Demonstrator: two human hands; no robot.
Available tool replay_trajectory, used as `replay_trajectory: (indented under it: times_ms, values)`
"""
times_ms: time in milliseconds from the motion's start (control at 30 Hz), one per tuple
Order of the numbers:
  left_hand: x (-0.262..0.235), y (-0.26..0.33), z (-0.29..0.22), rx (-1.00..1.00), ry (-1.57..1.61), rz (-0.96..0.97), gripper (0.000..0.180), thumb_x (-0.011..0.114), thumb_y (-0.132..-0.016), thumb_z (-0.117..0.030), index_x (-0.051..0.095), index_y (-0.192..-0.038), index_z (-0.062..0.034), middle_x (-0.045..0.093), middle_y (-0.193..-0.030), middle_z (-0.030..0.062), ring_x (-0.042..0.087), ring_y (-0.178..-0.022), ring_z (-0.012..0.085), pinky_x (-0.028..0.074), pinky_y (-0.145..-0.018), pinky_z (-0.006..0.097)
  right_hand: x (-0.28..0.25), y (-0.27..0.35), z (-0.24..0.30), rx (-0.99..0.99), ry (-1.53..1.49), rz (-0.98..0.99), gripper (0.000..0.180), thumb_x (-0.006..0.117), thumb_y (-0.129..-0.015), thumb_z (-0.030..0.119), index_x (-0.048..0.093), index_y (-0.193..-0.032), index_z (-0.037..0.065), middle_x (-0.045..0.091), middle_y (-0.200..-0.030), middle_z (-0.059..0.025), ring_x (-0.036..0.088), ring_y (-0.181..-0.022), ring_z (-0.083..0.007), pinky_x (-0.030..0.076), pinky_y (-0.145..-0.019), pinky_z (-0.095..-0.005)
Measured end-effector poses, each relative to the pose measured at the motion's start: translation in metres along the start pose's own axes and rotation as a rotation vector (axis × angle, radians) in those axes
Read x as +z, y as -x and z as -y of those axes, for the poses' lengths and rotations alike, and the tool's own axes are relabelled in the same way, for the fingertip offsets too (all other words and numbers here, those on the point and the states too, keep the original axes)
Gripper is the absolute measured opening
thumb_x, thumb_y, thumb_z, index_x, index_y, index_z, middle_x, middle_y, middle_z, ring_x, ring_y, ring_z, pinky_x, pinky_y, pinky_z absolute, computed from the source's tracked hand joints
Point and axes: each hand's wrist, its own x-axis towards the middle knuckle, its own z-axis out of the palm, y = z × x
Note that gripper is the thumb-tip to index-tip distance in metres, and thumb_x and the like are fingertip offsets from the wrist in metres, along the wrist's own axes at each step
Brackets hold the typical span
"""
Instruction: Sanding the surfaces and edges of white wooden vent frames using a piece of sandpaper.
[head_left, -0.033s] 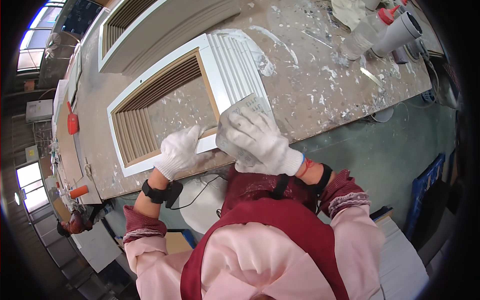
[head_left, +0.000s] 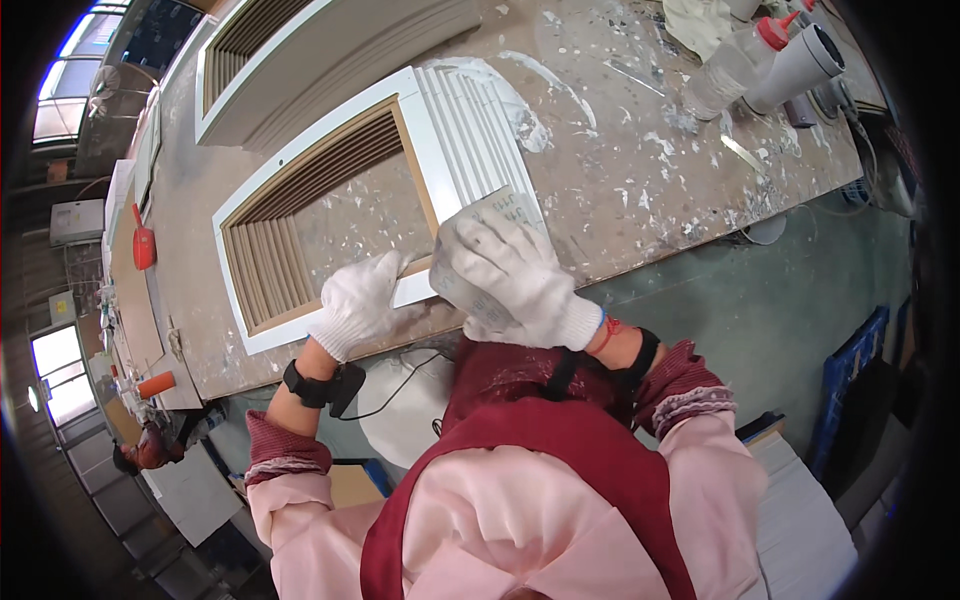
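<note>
Workshop floor in dull green lies below the near edge of a long paint-splashed surface (head_left: 640, 190), and the person stands against that edge in a pink top and dark red apron.

Nearest, the left hand (head_left: 358, 303), in a white knit glove, rests flat on the near rail of a white louvred frame (head_left: 330, 200); its fingers lie spread on the rail and curl around nothing. At 3 o'clock from it, the right hand (head_left: 510, 278), gloved the same, presses a pale sheet of sandpaper (head_left: 500, 212) onto the frame's near right corner, fingers bent over the sheet and holding it down against the ribbed moulding.

That frame lies flat on the surface, its long side running toward 10 o'clock from the hands. Its outer border looks evenly white, while the inner edge and slats show bare tan. By my judgement the work is at an early or middle stage: one corner is under the sheet, and nothing tells whether the other rails have been rubbed.

Farther off, at 11 o'clock, a second, larger white louvred frame (head_left: 330, 60) lies untouched. At 1 o'clock, well apart, stand a clear squeeze bottle with a red cap (head_left: 735, 62) and a white tube (head_left: 800, 62) beside it. An orange tool (head_left: 143, 245) sits at 9 o'clock.
</note>
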Motion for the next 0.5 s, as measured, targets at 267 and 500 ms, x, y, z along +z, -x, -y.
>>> replay_trajectory:
  times_ms: [267,500]
  values:
    - [0.007,-0.001,0.007,0.030,0.010,-0.006,0.066,0.079,-0.073,-0.046,0.059,-0.124,-0.0078,0.069,-0.095,0.0159,0.069,-0.088,0.0350,0.054,-0.075,0.045,0.014,-0.065,-0.006,0.300,-0.125,-0.193,0.063,0.065,-0.086,0.033,0.049,-0.143,0.012,0.042,-0.149,-0.0176,0.031,-0.142,-0.0404,0.028,-0.114,-0.0526]
    - [0.004,0.000,0.008,0.085,0.043,-0.032,0.060,0.073,-0.079,-0.054,0.060,-0.116,-0.0082,0.069,-0.094,0.0154,0.070,-0.085,0.0345,0.056,-0.072,0.045,-0.002,-0.023,0.035,0.143,0.100,-0.010,0.056,0.061,-0.086,0.024,0.053,-0.141,0.013,0.045,-0.144,-0.0162,0.038,-0.133,-0.0417,0.026,-0.115,-0.0540]
